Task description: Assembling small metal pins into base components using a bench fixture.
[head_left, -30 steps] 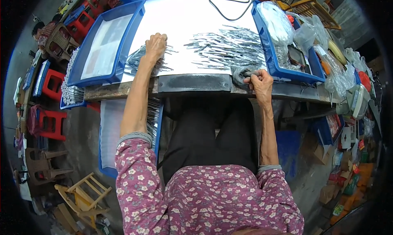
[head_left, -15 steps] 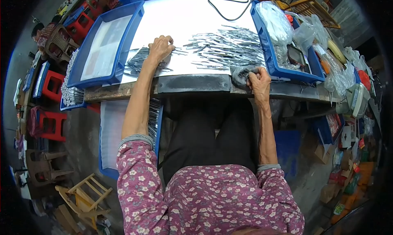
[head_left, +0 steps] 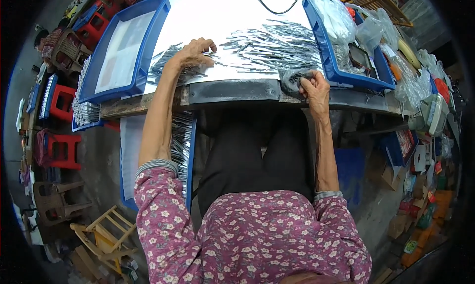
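My left hand [head_left: 194, 52] rests palm down on a small heap of thin metal pieces [head_left: 170, 66] on the white tabletop [head_left: 217, 16], fingers curled over them. A larger heap of the same metal pieces [head_left: 277, 46] lies to its right. My right hand [head_left: 314, 84] grips a grey cloth [head_left: 293, 80] at the table's near edge. Whether the left hand holds any piece is hidden under its fingers.
A blue tray [head_left: 123, 49] with a white sheet sits left of the heaps; another blue tray [head_left: 346, 56] with plastic bags and a dark device sits right. A black cable [head_left: 274, 1] loops at the far side. Red stools [head_left: 62, 148] and a wooden stool [head_left: 106, 234] stand on the floor to the left.
My left hand has slid right and nearer along the small heap, curling its fingers. The right hand stays on the grey cloth.
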